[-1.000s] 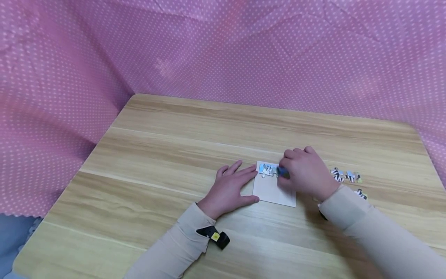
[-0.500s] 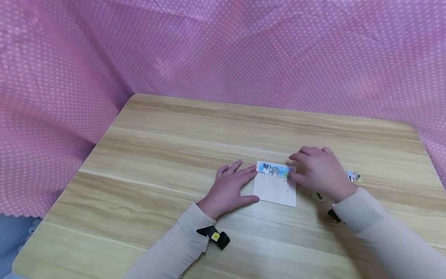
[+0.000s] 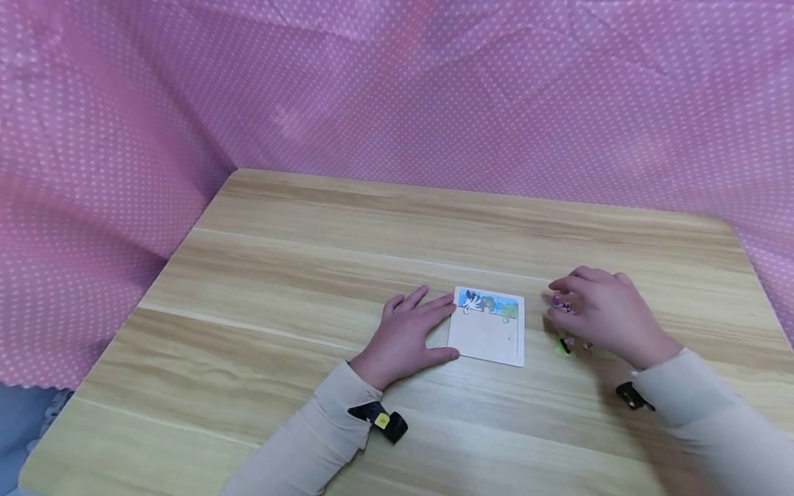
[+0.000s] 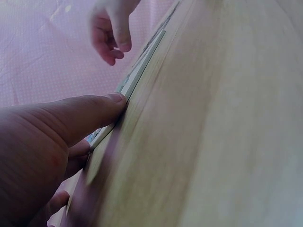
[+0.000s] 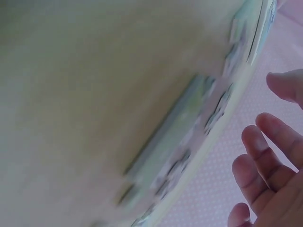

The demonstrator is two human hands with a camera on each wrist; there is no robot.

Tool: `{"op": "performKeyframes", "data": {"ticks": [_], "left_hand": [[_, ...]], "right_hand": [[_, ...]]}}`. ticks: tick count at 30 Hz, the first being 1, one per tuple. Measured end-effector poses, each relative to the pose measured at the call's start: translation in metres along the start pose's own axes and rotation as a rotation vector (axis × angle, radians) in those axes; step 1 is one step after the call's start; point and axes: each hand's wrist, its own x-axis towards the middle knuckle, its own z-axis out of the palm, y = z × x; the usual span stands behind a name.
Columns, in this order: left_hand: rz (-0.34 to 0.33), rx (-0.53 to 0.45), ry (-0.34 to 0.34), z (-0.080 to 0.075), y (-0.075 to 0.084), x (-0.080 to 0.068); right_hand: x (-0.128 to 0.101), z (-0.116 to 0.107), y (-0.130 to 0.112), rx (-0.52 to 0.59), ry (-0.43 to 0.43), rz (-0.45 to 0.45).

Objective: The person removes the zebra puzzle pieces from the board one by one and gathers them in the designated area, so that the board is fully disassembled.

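Wooden table [image 3: 322, 241], pink dotted cloth [image 3: 397, 89] | left hand [image 3: 406, 337] flat against puzzle board [image 3: 486, 337] | right hand [image 3: 604, 313] loosely spread over loose pieces [image 3: 564, 344]

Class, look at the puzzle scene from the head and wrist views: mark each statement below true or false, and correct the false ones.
1. The left hand rests flat against the left edge of the puzzle board. True.
2. The whole board is filled with pieces. False: only the top row of pieces is in place; the rest of the board is bare.
3. The right hand is over the loose pieces to the right of the board. True.
4. The right hand presses on the board. False: it is apart from the board, on its right side.
5. The table is wood-grained, with pink dotted cloth behind it. True.
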Motion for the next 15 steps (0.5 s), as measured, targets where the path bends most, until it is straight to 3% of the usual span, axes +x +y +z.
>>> {"op": "performKeyframes", "data": {"ticks": [15], "left_hand": [[-0.005, -0.001, -0.006, -0.002, 0.001, 0.000]], "right_hand": [[-0.009, -0.004, 0.019, -0.014, -0.102, 0.044]]}}
